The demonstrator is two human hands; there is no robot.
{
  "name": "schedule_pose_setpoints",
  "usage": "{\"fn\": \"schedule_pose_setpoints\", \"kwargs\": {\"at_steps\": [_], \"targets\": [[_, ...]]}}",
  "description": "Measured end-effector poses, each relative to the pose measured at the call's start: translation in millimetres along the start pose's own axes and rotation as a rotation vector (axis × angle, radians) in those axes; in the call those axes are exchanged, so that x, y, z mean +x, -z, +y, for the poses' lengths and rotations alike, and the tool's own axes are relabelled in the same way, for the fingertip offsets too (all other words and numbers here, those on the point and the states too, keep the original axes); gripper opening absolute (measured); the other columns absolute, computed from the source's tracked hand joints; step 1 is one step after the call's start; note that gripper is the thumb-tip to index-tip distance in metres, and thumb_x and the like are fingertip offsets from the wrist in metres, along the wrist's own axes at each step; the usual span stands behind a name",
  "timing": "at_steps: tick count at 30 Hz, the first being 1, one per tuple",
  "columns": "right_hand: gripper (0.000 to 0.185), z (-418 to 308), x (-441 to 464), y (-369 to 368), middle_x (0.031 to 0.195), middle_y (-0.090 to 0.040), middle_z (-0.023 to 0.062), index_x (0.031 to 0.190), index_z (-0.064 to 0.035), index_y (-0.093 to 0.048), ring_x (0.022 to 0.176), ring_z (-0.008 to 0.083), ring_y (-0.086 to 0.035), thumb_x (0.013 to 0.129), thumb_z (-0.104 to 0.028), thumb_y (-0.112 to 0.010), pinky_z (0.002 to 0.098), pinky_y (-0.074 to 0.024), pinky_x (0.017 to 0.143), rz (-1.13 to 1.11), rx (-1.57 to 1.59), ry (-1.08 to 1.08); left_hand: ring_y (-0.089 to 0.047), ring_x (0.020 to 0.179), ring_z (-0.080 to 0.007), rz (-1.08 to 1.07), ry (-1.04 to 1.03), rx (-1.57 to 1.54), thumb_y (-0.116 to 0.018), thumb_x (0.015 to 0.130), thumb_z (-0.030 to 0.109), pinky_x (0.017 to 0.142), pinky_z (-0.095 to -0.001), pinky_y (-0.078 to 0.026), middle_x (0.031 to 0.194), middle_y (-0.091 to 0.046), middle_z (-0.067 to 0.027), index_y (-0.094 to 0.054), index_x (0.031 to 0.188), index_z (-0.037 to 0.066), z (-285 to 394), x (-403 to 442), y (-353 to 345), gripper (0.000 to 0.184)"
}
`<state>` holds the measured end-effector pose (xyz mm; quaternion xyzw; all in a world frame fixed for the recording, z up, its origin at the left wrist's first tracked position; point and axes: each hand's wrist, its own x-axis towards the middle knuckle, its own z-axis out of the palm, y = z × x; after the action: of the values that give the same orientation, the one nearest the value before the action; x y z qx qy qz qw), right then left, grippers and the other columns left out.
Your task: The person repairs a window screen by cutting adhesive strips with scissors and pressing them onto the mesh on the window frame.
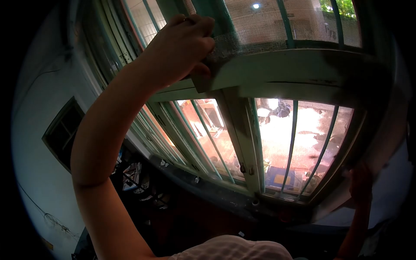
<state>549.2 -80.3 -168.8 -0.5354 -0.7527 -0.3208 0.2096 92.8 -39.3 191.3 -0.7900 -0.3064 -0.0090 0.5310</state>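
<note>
My left hand (186,47) is raised to the upper part of a green window frame (294,71). Its fingers are curled against the frame beside a wire mesh screen (255,30), with a ring on one finger. What lies under those fingers is hidden. A squared frame end (201,83) shows just below the thumb. Low at the right, my right hand (361,184) is in shadow and smeared, near the wall and the window's lower corner. Its fingers do not show clearly enough to tell what they touch.
Green vertical bars (292,143) cross the lower panes, with bright ground outside. A dark sill (208,190) runs beneath the window with small scraps on it. At the left, a dark framed panel (65,130) hangs on the pale wall, above piled items (134,177) and a loose cable (54,219).
</note>
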Motion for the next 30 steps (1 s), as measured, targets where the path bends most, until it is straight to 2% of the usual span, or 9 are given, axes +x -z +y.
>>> {"fn": "schedule_pose_setpoints", "kwargs": {"at_steps": [2,8,11,20,30], "targets": [[0.016,0.6,0.6,0.2,0.088,-0.059,0.0215,0.088,0.0019,-0.056,0.105,0.0378,-0.054,0.091,-0.009,-0.045,0.0475,-0.0384,0.099,0.001,0.009,0.007,-0.051,0.104,-0.0209,0.024,-0.026,0.012,-0.077,0.061,0.026,0.093,-0.0373,-0.035,0.098,-0.050,-0.0050,-0.060,0.080,0.005,-0.6,0.9,-1.3,0.033],[0.016,3.3,-2.2,-3.9,0.089,-0.059,0.0228,0.088,0.0025,-0.056,0.104,0.0387,-0.054,0.091,-0.009,-0.046,0.0471,-0.0395,0.098,0.006,0.006,0.013,-0.051,0.104,-0.0198,-0.074,0.000,0.015,-0.076,0.063,0.026,0.095,-0.0378,-0.033,0.098,-0.051,-0.0061,-0.061,0.075,0.006,3.1,5.7,2.3,0.028],[0.016,2.7,-1.4,-3.2,0.088,-0.059,0.0228,0.088,0.0026,-0.056,0.104,0.0387,-0.054,0.091,-0.009,-0.046,0.0469,-0.0397,0.098,0.024,0.006,0.023,-0.052,0.105,-0.0190,-0.116,-0.012,0.025,-0.076,0.063,0.025,0.096,-0.0369,-0.034,0.097,-0.052,-0.0056,-0.063,0.076,0.006,3.3,8.3,3.5,0.026],[0.016,1.3,-5.6,-4.4,0.090,-0.059,0.0204,0.091,0.0029,-0.057,0.106,0.0377,-0.053,0.091,-0.009,-0.045,0.0473,-0.0391,0.098,-0.012,-0.003,-0.016,-0.055,0.101,-0.0169,-0.065,-0.071,0.075,-0.077,0.064,0.023,0.097,-0.0352,-0.033,0.101,-0.053,-0.0030,-0.066,0.095,0.013,0.1,2.4,-1.4,0.035],[0.015,1.9,-2.8,-1.9,0.089,-0.059,0.0185,0.091,0.0029,-0.056,0.102,0.0367,-0.054,0.091,-0.007,-0.045,0.0468,-0.0388,0.099,-0.030,0.011,0.006,-0.054,0.103,-0.0197,-0.081,-0.112,0.058,-0.076,0.064,0.022,0.097,-0.0366,-0.035,0.102,-0.053,-0.0039,-0.065,0.091,0.013,1.5,2.5,3.0,0.030]]}}
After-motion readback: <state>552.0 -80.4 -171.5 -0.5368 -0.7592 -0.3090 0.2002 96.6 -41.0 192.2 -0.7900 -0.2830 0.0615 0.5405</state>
